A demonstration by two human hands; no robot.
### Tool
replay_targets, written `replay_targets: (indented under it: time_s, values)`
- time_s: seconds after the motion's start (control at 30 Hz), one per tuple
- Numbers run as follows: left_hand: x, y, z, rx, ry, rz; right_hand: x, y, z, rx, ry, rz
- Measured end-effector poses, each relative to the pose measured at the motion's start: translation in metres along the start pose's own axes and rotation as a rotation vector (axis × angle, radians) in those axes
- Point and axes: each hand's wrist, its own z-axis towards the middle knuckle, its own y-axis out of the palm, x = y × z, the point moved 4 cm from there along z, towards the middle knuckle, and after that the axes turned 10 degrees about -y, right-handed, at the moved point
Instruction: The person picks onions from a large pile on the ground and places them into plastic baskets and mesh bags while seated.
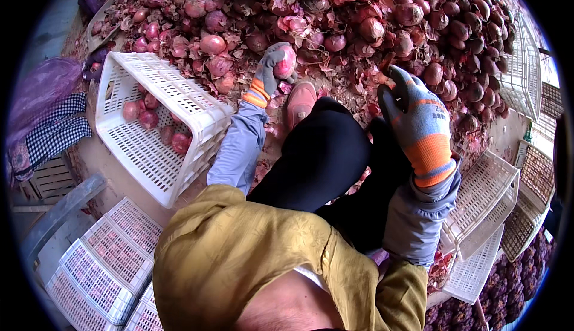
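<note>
- Gripping a red onion (pixel 286 62), the left hand (pixel 272 71) is reaching out toward twelve o'clock from the person's knees, its gloved fingers curled tight around the bulb so that only part of the pink skin is showing.
- The right hand (pixel 418 119) is hanging at about two o'clock, over the edge of the onion heap (pixel 371 14); its fingers are bent inward with the thumb close to them, but I cannot tell whether anything is lying inside the grey and orange glove.
- The white slatted crate (pixel 197 101) is sitting tilted at ten o'clock from the held onion, with a handful of red onions (pixel 149 116) resting in its lower end.
- More empty crates are stacking up at eight o'clock (pixel 101 265) and at four o'clock (pixel 484 199).
- The person's shoe (pixel 299 101) is planted at six o'clock of the held onion, among loose dry peel.
- Risks, as I judge them: the papery skin may be sliding under the glove, so the bulb could be slipping out mid-carry; the tilted crate may be letting onions roll toward its low wall, and a thrown bulb could be bouncing off the rim; the heap could be shifting if a supporting onion is being pulled.
</note>
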Motion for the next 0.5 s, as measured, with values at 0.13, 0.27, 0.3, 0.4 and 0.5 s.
replay_targets:
  time_s: [0.13,0.27,0.3,0.4,0.5]
  values:
    - [0.07,0.07,-0.038,-0.31,-0.07,-0.465,-0.013,0.001,0.005,-0.023,-0.006,0.068]
    - [0.098,0.083,-0.061,-0.42,-0.052,-0.55,-0.015,0.01,0.005,-0.037,-0.008,0.038]
    - [0.105,0.083,-0.075,-0.423,-0.045,-0.587,-0.016,0.01,0.007,-0.067,0.014,0.038]
    - [0.146,0.054,-0.104,-0.452,0.228,-0.61,-0.013,0.002,0.004,-0.047,0.023,0.043]
    - [0.195,-0.013,-0.143,-0.562,0.588,-0.661,-0.002,0.006,-0.005,0.007,-0.006,0.046]
